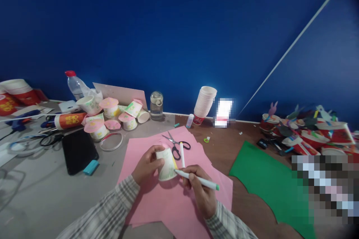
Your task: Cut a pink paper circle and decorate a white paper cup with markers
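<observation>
My left hand (148, 164) grips a white paper cup (167, 166) turned upside down, with green strokes drawn near its rim and a yellow patch on its right side. In my right hand (200, 188) is a green marker (202, 182), its tip at the cup's lower right side. Both hands are over sheets of pink paper (148, 209). Just behind the cup, black-handled scissors (176, 145) lie with their blades apart. Beside them is a second white marker (182, 153) with a yellow end, its lower part hidden near my right hand.
Several decorated paper cups (97, 129) crowd the left back, near a black tablet-like device (80, 153) and a roll of tape (111, 142). A leaning cup stack (205, 102) and a glass jar (156, 106) stand by the blue wall. Green paper (269, 179) lies right.
</observation>
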Tool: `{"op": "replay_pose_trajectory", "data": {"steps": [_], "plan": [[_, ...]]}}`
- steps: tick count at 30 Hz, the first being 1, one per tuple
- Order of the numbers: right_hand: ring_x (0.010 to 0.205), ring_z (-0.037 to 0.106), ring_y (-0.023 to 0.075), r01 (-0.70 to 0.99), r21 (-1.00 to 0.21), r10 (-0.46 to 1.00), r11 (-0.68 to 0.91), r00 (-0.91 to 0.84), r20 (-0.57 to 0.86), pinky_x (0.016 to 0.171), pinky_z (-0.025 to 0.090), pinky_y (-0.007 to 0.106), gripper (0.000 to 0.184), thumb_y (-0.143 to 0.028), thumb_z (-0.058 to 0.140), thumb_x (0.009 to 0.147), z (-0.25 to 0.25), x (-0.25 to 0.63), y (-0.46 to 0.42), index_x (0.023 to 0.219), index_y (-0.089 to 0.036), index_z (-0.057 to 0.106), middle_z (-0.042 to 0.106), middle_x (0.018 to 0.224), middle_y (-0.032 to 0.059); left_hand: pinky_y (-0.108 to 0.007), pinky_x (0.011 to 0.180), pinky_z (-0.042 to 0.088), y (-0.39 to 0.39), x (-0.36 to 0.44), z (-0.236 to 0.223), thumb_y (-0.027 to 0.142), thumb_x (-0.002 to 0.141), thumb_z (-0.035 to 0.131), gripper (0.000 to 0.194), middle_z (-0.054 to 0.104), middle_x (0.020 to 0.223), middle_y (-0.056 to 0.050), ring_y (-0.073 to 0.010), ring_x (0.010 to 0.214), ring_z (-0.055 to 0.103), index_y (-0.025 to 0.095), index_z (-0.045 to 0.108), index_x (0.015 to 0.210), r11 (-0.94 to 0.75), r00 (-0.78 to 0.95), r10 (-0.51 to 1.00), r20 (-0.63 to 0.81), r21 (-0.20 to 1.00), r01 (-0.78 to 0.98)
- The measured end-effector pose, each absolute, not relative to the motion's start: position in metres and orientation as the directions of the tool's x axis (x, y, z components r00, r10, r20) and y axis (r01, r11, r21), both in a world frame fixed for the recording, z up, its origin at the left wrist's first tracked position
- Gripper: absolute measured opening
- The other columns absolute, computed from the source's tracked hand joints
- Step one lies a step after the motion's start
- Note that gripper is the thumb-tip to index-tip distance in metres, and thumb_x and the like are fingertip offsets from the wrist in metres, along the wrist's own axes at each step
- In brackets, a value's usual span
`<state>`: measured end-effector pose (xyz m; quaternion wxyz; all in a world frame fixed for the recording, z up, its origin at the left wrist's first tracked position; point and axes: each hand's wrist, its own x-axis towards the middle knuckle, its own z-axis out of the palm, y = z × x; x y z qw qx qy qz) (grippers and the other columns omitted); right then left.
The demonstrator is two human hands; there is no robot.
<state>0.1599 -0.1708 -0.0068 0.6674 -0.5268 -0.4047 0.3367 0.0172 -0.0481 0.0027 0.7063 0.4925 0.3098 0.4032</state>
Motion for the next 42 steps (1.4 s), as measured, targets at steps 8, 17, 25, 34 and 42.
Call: {"op": "replay_pose_trajectory", "data": {"steps": [8,17,25,34,42], "plan": [[0.037,0.052,0.0157,-0.019,-0.979,0.883,0.205,0.436,0.176,0.036,0.045,0.024,0.021,-0.031,0.053,0.076,-0.013,0.160,-0.171,0.078,-0.017,0.069,0.062,0.048,-0.0006,-0.027,0.052,0.040,-0.049,0.018,0.003,0.029,0.045,0.077,0.041,0.059,0.068,0.002,-0.0184,0.059,0.051,0.021,0.061,0.081,0.202,0.482,0.874,-0.053,0.944,-0.262],[0.036,0.051,0.0152,-0.002,-0.978,0.870,0.210,0.457,0.186,0.035,0.042,0.023,0.022,-0.032,0.052,0.077,-0.013,0.159,-0.170,0.077,-0.017,0.068,0.061,0.047,-0.0011,-0.028,0.053,0.041,-0.049,0.018,0.003,0.029,0.044,0.078,0.041,0.060,0.071,0.001,-0.0194,0.062,0.051,0.021,0.061,0.081,0.197,0.478,0.877,-0.048,0.944,-0.265],[0.032,0.050,0.0150,-0.054,-0.970,0.879,0.237,0.438,0.190,0.035,0.046,0.026,0.020,-0.033,0.056,0.074,-0.019,0.160,-0.171,0.071,-0.017,0.069,0.061,0.043,-0.0012,-0.028,0.052,0.040,-0.048,0.017,0.002,0.028,0.045,0.078,0.041,0.060,0.069,0.001,-0.0179,0.059,0.051,0.020,0.061,0.081,0.204,0.489,0.871,-0.050,0.942,-0.267],[0.037,0.052,0.0159,-0.045,-0.960,0.886,0.276,0.399,0.236,0.059,0.053,0.036,0.020,-0.032,0.057,0.074,-0.009,0.159,-0.171,0.069,-0.018,0.070,0.058,0.039,-0.0035,-0.029,0.054,0.041,-0.048,0.017,0.001,0.027,0.044,0.079,0.042,0.061,0.071,0.001,-0.0196,0.061,0.053,0.021,0.061,0.081,0.208,0.494,0.868,-0.048,0.939,-0.275],[0.042,0.053,0.0176,-0.132,-0.935,0.805,0.330,0.556,0.205,0.037,0.046,0.028,0.030,-0.040,0.050,0.078,-0.010,0.161,-0.165,0.097,-0.020,0.062,0.067,0.061,0.0036,-0.028,0.052,0.042,-0.048,0.017,0.001,0.027,0.046,0.077,0.040,0.060,0.068,0.001,-0.0188,0.060,0.053,0.021,0.061,0.082,0.211,0.489,0.871,-0.052,0.937,-0.277]]}}
